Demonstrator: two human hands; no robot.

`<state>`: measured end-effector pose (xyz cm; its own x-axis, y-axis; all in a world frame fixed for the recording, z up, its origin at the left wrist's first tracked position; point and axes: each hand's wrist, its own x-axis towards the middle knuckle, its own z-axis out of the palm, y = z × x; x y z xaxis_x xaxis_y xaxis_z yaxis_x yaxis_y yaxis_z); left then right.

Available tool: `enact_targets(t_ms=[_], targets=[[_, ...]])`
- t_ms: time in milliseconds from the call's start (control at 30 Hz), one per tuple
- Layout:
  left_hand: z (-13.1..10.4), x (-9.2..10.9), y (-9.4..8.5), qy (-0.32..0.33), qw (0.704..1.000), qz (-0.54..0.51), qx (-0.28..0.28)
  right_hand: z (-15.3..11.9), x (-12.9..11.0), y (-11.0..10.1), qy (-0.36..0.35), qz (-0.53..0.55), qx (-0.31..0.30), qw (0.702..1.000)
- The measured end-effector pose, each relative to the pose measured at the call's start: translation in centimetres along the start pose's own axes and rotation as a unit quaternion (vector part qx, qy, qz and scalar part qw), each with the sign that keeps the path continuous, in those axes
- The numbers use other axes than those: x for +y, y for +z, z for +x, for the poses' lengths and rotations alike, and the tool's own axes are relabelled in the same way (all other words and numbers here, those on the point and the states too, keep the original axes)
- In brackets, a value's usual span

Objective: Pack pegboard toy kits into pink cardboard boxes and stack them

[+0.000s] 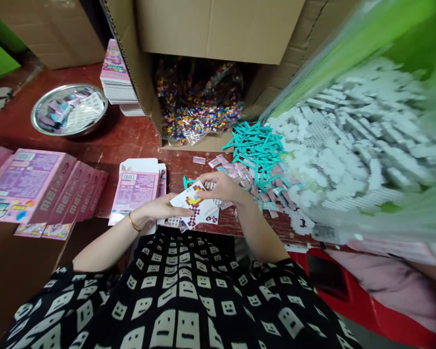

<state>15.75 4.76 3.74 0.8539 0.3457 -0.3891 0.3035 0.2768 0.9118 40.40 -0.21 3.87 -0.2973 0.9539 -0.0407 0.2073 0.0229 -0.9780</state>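
Observation:
Close to my body, both hands hold white pattern cards (189, 199) printed with coloured pixel designs. My left hand (162, 207) grips them from the left, its thumb lying across the front. My right hand (218, 186) has its fingers closed at the upper right of the cards. Under and beside the cards are a white gridded piece (173, 221) and what looks like clear plastic, partly hidden. Left of my hands lies a pink and purple box (135, 189) with its white flap up. A turquoise piece (189, 182) shows just behind the cards.
Turquoise pen-like tools (257, 150) and small pink packets (272, 194) lie to the right. Behind stands a cardboard carton (218, 29) with a bag of coloured beads (199, 111). A large bag of white pieces (349, 145) fills the right. Leftward are a metal bowl (39, 127) and several pink boxes (32, 179).

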Motion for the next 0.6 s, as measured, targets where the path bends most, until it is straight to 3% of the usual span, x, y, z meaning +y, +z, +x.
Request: enact_targets(t_ms=[67, 133, 200, 267, 333, 533, 600], targets=[[0.6, -0.4, 0.7, -0.034, 0.998, -0.011, 0.045, 0.6, 1.1, -0.5, -0.035, -0.013, 0.017, 0.999], [1.1, -1.0, 1.4, -0.042, 0.986, -0.091, 0.133, 1.1, 3.3, -2.3, 0.006, -0.075, 0.119, 0.99], [1.4, -1.7, 2.0, -0.03, 0.961, -0.181, 0.209, 1.4, 6.0, -5.0, 0.125, -0.22, 0.253, 0.934], [1.6, -2.3, 2.4, -0.019, 0.935, -0.252, 0.25, 1.4, 8.3, -7.7, 0.228, -0.351, 0.316, 0.851], [1.8, -2.7, 2.9, -0.014, 0.92, -0.289, 0.264, 1.2, 9.8, -9.6, 0.266, -0.404, 0.312, 0.817], [3.1, -3.7, 3.7, 0.064, 0.906, -0.301, 0.291, 0.5, 10.8, -12.2, 0.254, -0.475, 0.23, 0.811], [3.5, -4.0, 3.7, 0.079, 0.908, -0.287, 0.295, 0.3, 10.4, -12.9, 0.203, -0.45, 0.251, 0.832]])
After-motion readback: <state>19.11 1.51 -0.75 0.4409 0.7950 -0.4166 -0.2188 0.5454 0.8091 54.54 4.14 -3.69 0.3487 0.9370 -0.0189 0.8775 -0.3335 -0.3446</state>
